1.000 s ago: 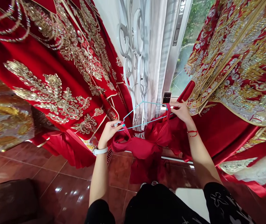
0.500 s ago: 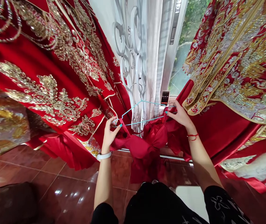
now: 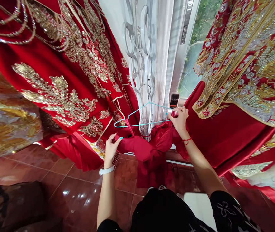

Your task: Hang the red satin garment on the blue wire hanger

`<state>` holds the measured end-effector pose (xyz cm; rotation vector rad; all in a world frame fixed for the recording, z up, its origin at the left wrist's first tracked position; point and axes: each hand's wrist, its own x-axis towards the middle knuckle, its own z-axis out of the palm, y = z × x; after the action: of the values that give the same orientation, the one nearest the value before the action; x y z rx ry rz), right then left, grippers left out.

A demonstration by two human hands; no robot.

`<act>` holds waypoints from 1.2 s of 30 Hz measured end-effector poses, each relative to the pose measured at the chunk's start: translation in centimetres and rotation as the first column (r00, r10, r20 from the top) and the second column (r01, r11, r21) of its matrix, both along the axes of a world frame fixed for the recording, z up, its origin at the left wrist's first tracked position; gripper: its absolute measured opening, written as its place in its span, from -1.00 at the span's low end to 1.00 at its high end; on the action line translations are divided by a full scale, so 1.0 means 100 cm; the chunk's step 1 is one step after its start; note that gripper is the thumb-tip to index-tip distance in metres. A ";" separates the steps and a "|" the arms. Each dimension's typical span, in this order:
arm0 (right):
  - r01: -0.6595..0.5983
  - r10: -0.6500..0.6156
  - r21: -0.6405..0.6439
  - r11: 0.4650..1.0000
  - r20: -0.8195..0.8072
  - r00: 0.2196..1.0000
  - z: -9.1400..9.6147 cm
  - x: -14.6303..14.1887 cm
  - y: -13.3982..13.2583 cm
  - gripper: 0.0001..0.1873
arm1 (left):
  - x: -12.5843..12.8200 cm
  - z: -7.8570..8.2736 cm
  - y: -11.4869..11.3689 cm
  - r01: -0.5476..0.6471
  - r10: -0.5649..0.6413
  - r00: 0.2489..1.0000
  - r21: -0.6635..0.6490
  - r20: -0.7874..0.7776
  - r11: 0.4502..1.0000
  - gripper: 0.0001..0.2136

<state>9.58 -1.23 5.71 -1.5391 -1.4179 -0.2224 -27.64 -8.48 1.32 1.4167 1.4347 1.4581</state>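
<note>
I note left hand [image 3: 112, 146] pinching crimson satin dress [image 3: 143, 149], right hand [image 3: 179, 120] closed on thin turquoise hanger [image 3: 149, 103]; gold-embroidered red garments [image 3: 62, 88] crowd both sides.

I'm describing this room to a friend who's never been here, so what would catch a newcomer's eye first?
Probably the red fabric garment with gold sequin embroidery at left, and the red, gold-and-silver beaded top at right. Between them, a plain red strapped fabric dress hangs on a thin pale-blue hanger, the left hand holding the dress's side and the right hand at the hanger's right end.
</note>
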 end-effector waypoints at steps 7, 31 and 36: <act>-0.050 0.052 -0.055 0.997 0.028 0.998 0.000 0.006 -0.003 -0.92 | -0.010 -0.003 0.002 -0.055 0.049 0.994 0.072 0.095 0.996 -0.61; -0.127 0.132 -0.077 0.989 0.063 0.989 0.001 0.014 -0.004 -0.93 | 0.001 -0.022 0.008 -0.118 0.128 0.973 -0.062 0.190 0.991 -0.55; -0.138 0.144 -0.081 0.987 0.063 0.988 0.000 0.015 0.000 -0.94 | -0.009 -0.006 0.014 -0.156 0.136 0.967 0.079 0.216 0.985 -0.55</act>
<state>11.08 -1.22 5.75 -1.4970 -1.5990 -0.1379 -28.54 -7.06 0.69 1.1916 1.3749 1.7348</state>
